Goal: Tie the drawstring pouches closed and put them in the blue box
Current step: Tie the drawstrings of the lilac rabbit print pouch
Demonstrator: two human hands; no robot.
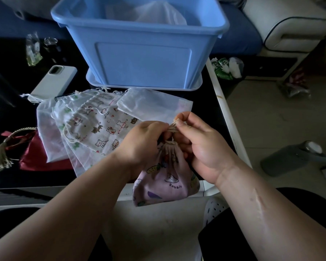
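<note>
A pink pouch (166,178) printed with rabbits hangs over the table's front edge, its mouth gathered tight. My left hand (141,142) and my right hand (199,146) both pinch its beige drawstring (174,127) just above the gathered neck. Behind my hands lies a pile of flat pouches: a cat-print one (100,127), a sheer white one (154,104) and others beneath. A red satin pouch (34,157) with a tassel lies at the left. The blue box (139,51) stands at the back of the table with a white pouch (160,14) inside it.
A white phone (54,81) lies left of the box on the black table (8,117). A small cellophane packet (32,48) sits further back. The table's right edge (228,113) drops to a tiled floor with a grey bottle (290,159) and bags.
</note>
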